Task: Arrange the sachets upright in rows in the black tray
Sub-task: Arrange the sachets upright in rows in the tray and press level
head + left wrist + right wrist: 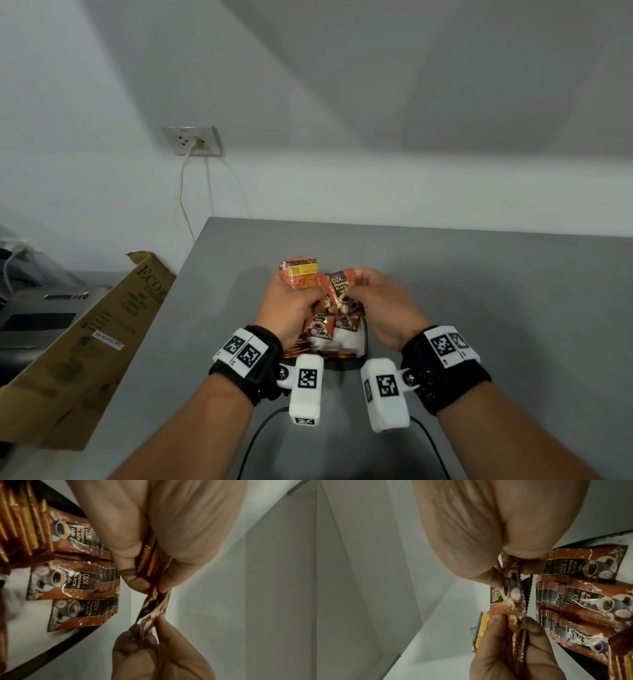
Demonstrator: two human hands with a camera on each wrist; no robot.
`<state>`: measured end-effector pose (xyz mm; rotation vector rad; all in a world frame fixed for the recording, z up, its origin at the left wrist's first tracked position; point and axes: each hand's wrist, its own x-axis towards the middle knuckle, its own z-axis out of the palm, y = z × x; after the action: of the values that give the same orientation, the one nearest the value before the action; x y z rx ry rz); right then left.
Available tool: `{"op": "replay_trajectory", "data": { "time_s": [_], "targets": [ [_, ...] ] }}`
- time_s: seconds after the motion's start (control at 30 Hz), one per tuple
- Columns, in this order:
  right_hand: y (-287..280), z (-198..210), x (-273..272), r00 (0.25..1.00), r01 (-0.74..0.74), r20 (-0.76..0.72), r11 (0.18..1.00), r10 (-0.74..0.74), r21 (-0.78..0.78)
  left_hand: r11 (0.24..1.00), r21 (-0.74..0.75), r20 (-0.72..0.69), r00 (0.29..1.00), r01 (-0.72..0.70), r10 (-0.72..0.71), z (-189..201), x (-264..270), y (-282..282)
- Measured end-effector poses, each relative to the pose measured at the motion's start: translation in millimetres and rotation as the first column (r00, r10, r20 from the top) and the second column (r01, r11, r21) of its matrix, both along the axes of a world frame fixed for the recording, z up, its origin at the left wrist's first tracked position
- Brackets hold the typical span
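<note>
**Both hands on sachets above the black tray**

Wrist cameras point(306, 389), white blocks with black-and-white markers, sit nearest the head view, strapped to both forearms over a grey table point(479, 281). Just beyond them the black tray point(364, 342) lies on the table, mostly hidden by the hands; only its dark rim shows at the right and near sides.

Inside the tray, the packed sachets point(75, 582) stand in rows, fronts showing a coffee cup and the words "D2X" and "BLACK". In the right wrist view the same rows point(594, 601) stand one behind another, their crimped edges close together.

Above the tray, the left hand point(291, 305) grips a small bundle of sachets point(303, 274), fingers curled round it, with a yellow-labelled back facing the head camera. In the left wrist view its thumb and fingers point(133, 555) press on the bundle's crimped edges.

Meanwhile the right hand point(380, 301) pinches a single sachet point(337, 287) between thumb and fingertips. That sachet touches the left hand's bundle, and the left wrist view shows it twisted between the two hands point(152, 609).

To the left of the table leans a cardboard box point(96, 342). On the white wall behind, a wall socket point(193, 140) holds a plug whose cable hangs down.
</note>
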<state>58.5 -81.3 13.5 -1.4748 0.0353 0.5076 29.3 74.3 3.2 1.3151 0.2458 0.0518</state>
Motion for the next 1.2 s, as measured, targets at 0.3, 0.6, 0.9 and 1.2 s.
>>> {"op": "replay_trajectory", "data": {
  "time_s": [0.3, 0.6, 0.9, 1.2],
  "targets": [
    [-0.5, 3.5, 5.8, 0.996, 0.087, -0.031, 0.992, -0.084, 0.093, 0.967, -0.253, -0.156, 0.988, -0.043, 0.003, 3.1, -3.9, 5.9],
    [5.2, 10.1, 5.2, 0.990, 0.106, 0.087, 0.994, -0.109, 0.035, 0.993, -0.075, -0.123, 0.988, 0.088, -0.097, -0.4, -5.8, -0.2],
    [-8.3, 8.9, -8.2, 0.855, -0.030, 0.476, 0.937, 0.204, -0.348, 0.939, -0.339, -0.208, 0.978, -0.064, -0.008, 2.2, 0.3, 11.1],
    [6.7, 7.7, -3.3, 0.998, 0.048, 0.042, 0.992, -0.043, -0.115, 0.980, -0.199, -0.167, 0.985, 0.000, -0.034, 6.3, -1.9, 0.9]
  ]
}}
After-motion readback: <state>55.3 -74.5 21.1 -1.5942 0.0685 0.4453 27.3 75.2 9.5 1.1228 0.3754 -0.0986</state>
